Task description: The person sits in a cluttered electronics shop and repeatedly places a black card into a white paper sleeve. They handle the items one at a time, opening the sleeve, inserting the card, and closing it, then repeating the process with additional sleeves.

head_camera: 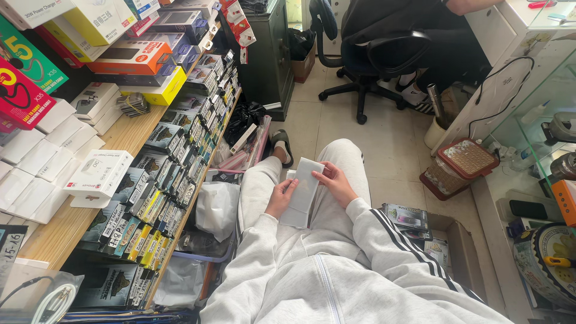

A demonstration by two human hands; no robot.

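Wooden shelf (pixel 72 219) of boxed goods fills the frame's left. At centre, over our lap, the left hand (pixel 281 198) grips the white flat packet (pixel 303 191) by its left edge; the right hand (pixel 337 183) pinches its upper right edge. We judge steady two-sided support best. Office chair (pixel 372 54), upper right.

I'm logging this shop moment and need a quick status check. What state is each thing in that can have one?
White sleeve package: closed as far as visible, held over the lap.
Left hand: gripping the package's left edge.
Right hand: gripping its upper right edge.
White box on the shelf: closed, lying flat.
Office chair: occupied by another person.
Cardboard box: open, on the floor.
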